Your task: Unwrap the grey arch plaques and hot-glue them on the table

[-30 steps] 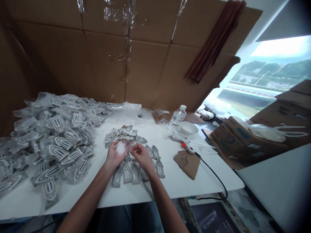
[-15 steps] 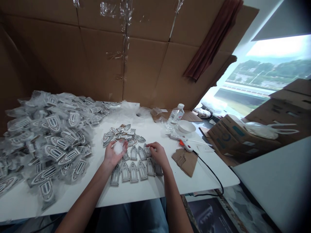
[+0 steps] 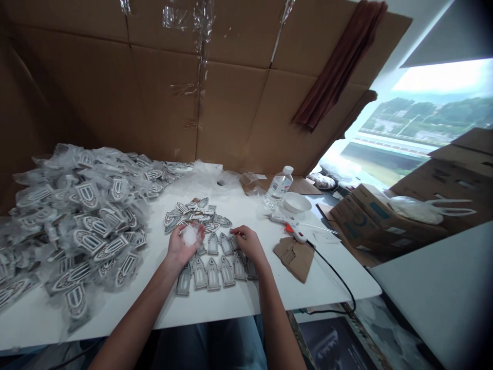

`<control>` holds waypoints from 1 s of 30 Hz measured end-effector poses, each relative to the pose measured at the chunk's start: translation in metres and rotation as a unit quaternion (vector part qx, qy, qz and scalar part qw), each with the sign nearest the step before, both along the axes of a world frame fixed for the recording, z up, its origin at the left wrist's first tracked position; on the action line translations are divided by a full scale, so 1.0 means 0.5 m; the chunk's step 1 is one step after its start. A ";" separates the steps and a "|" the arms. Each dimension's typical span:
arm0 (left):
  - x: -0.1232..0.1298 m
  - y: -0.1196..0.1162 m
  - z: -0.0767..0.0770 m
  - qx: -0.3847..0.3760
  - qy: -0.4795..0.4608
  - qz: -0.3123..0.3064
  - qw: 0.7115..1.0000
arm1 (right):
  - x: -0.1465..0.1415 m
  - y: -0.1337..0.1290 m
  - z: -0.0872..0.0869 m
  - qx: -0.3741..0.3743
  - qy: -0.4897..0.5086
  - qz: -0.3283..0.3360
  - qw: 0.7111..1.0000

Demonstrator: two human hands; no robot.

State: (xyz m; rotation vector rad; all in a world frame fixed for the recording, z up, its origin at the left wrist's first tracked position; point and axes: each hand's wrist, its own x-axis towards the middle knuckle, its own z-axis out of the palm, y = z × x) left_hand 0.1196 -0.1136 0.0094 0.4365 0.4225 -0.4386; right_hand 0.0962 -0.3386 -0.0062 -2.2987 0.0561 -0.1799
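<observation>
My left hand [image 3: 181,247] is turned palm up, its fingers curled round a small white translucent clump [image 3: 190,235]. Over the right end of the upper row, my right hand [image 3: 248,242] has thumb and forefinger pressed together; whatever is between them is too small to name. Below my hands lie grey arch-shaped frames in two rows, among them an upper-row frame [image 3: 213,243] and a lower-row frame [image 3: 212,274]. My right hand partly covers the frames at the right end. Behind my left hand is a loose heap of similar arch-shaped pieces [image 3: 202,205].
A large pile of bagged arch pieces [image 3: 92,221] covers the table's left side. To the right are a glue gun [image 3: 295,231] with a black cord, a torn cardboard piece [image 3: 295,257], a water bottle [image 3: 280,185] and a white bowl [image 3: 297,202]. Cardboard [image 3: 162,103] walls the back.
The view has shifted very slightly. Both hands keep nearly the same place and pose, and the frames on the table lie as before.
</observation>
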 end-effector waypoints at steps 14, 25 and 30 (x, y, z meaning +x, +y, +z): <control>-0.004 -0.003 -0.005 -0.006 -0.001 -0.012 1.000 | 0.003 -0.009 -0.015 0.006 -0.006 -0.015 1.000; -0.004 -0.013 -0.003 -0.014 -0.006 -0.031 0.999 | -0.039 0.120 0.039 0.025 -0.022 0.005 0.999; -0.003 -0.012 -0.010 -0.022 0.008 -0.023 0.999 | -0.056 0.187 0.025 0.023 0.043 0.015 0.999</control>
